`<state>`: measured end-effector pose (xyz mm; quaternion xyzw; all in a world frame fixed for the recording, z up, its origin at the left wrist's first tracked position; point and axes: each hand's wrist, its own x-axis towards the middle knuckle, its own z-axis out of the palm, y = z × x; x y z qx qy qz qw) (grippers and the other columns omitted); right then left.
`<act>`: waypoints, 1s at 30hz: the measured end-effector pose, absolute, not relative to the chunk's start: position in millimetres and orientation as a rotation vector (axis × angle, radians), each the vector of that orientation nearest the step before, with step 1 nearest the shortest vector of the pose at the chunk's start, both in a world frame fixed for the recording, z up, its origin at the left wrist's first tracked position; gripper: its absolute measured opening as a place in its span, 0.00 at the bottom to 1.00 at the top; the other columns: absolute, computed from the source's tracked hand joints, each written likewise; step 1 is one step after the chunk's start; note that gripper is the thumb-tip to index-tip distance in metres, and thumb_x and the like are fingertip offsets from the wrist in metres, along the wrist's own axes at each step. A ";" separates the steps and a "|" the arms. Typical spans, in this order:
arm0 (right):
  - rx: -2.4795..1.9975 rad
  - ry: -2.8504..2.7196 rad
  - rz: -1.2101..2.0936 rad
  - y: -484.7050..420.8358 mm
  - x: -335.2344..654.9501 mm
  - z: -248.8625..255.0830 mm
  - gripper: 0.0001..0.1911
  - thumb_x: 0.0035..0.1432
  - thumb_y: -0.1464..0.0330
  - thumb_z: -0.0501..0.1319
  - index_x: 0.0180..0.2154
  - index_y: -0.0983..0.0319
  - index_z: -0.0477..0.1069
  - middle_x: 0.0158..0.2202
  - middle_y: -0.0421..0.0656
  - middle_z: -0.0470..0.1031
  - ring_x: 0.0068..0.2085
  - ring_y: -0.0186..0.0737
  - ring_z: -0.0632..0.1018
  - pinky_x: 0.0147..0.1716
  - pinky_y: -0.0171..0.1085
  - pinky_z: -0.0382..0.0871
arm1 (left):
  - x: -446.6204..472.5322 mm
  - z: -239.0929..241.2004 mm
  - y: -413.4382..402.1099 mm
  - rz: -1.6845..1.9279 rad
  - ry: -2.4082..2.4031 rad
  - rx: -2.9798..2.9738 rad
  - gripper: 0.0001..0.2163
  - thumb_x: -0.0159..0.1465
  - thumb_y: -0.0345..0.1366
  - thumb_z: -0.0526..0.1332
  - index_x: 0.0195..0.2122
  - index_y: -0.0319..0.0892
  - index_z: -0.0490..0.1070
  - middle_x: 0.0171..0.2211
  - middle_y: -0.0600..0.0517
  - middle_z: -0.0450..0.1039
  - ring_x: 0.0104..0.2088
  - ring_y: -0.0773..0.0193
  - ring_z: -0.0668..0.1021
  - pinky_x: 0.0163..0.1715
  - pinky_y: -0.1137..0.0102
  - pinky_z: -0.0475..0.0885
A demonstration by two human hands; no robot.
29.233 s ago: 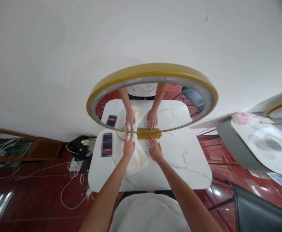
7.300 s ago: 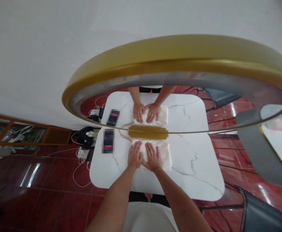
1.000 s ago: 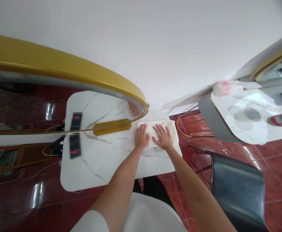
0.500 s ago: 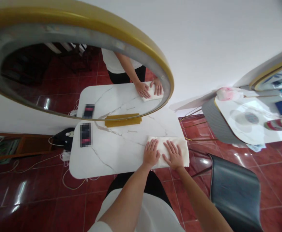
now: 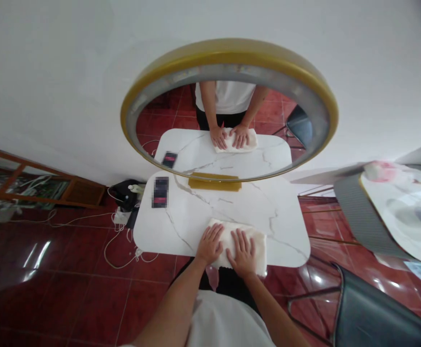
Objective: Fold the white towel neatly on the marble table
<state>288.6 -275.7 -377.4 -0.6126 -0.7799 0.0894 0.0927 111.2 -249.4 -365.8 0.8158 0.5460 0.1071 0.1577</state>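
Observation:
A folded cream-white cloth (image 5: 259,243) lies at the front edge of the white marble-patterned table (image 5: 181,217), a little of it hanging over that edge. My left hand (image 5: 210,245) rests flat on the cloth's left end, fingers stretched out. On its middle presses my right hand (image 5: 243,255), the fingers spread and pointing away from me. Both palms touch the cloth from above without gripping it. Behind, a round gold-framed mirror (image 5: 232,46) on a gold base (image 5: 215,183) reflects both hands and the cloth.
A dark pixelated rectangular item (image 5: 160,192) lies on the table's left side. To the right are a black chair (image 5: 373,308) and a second white table (image 5: 387,212). Cables (image 5: 114,250) run over the red tiled floor at left, near a black bag (image 5: 124,193).
Both hands and the cloth have slid leftward along the table's front edge, from its right end toward the middle. My view has also turned, so the mirror appears further right.

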 end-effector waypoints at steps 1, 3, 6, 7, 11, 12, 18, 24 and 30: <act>-1.802 -2.324 0.271 -275.9 278.2 -377.1 0.41 0.58 0.61 0.52 0.66 0.58 0.33 0.66 0.48 0.47 0.65 0.53 0.52 0.61 0.57 0.39 | 100.7 -366.2 -252.0 0.295 1.583 2.331 0.28 0.62 0.35 0.51 0.65 0.43 0.48 0.64 0.52 0.53 0.65 0.62 0.54 0.63 0.60 0.52; -1.773 -2.340 0.279 -276.3 259.9 -376.4 0.40 0.58 0.61 0.52 0.66 0.58 0.33 0.66 0.48 0.47 0.65 0.53 0.52 0.61 0.57 0.39 | 82.7 -366.7 -257.0 0.277 1.632 2.324 0.28 0.62 0.35 0.51 0.65 0.43 0.49 0.64 0.52 0.54 0.65 0.61 0.55 0.63 0.60 0.52; -1.744 -2.366 0.295 -276.4 241.9 -375.5 0.40 0.58 0.61 0.52 0.66 0.57 0.34 0.66 0.46 0.47 0.65 0.53 0.53 0.61 0.57 0.39 | 65.0 -366.3 -262.2 0.261 1.688 2.312 0.28 0.62 0.34 0.51 0.65 0.43 0.50 0.64 0.52 0.55 0.64 0.62 0.56 0.63 0.60 0.52; -1.738 -2.376 0.298 -276.1 238.8 -375.3 0.40 0.58 0.61 0.51 0.66 0.56 0.34 0.66 0.46 0.47 0.65 0.52 0.53 0.61 0.57 0.39 | 61.6 -366.2 -263.0 0.261 1.698 2.308 0.28 0.62 0.34 0.51 0.65 0.43 0.50 0.64 0.52 0.55 0.64 0.62 0.56 0.63 0.61 0.52; -1.715 -2.418 0.295 -273.0 236.8 -375.2 0.40 0.58 0.60 0.51 0.66 0.56 0.34 0.66 0.46 0.47 0.65 0.52 0.53 0.61 0.57 0.39 | 56.5 -366.7 -262.6 0.280 1.698 2.302 0.28 0.62 0.35 0.51 0.64 0.44 0.51 0.64 0.53 0.55 0.64 0.62 0.56 0.63 0.62 0.52; -1.709 -2.428 0.294 -271.7 237.5 -375.3 0.40 0.58 0.60 0.51 0.66 0.56 0.34 0.66 0.45 0.47 0.65 0.52 0.52 0.61 0.57 0.39 | 56.3 -367.2 -261.9 0.283 1.697 2.300 0.28 0.61 0.35 0.51 0.64 0.44 0.51 0.63 0.53 0.55 0.64 0.62 0.57 0.63 0.62 0.52; -1.683 -2.468 0.301 -263.3 238.9 -375.2 0.40 0.58 0.60 0.52 0.66 0.57 0.36 0.66 0.44 0.48 0.65 0.52 0.51 0.62 0.57 0.39 | 54.8 -369.7 -257.3 0.269 1.709 2.274 0.29 0.60 0.34 0.52 0.64 0.45 0.51 0.63 0.53 0.57 0.64 0.62 0.58 0.63 0.62 0.53; -1.659 -2.488 0.319 -246.2 237.2 -376.2 0.39 0.58 0.60 0.52 0.66 0.57 0.38 0.66 0.45 0.47 0.65 0.51 0.51 0.62 0.56 0.38 | 53.2 -371.0 -244.7 0.284 1.740 2.262 0.28 0.60 0.35 0.52 0.64 0.44 0.52 0.63 0.53 0.56 0.64 0.62 0.57 0.63 0.62 0.53; -1.650 -2.487 0.289 -211.9 232.4 -379.2 0.37 0.58 0.60 0.52 0.66 0.57 0.43 0.66 0.45 0.48 0.65 0.51 0.51 0.62 0.56 0.37 | 51.1 -372.8 -212.6 0.266 1.774 2.234 0.28 0.61 0.34 0.51 0.64 0.44 0.52 0.63 0.52 0.56 0.64 0.61 0.57 0.63 0.60 0.52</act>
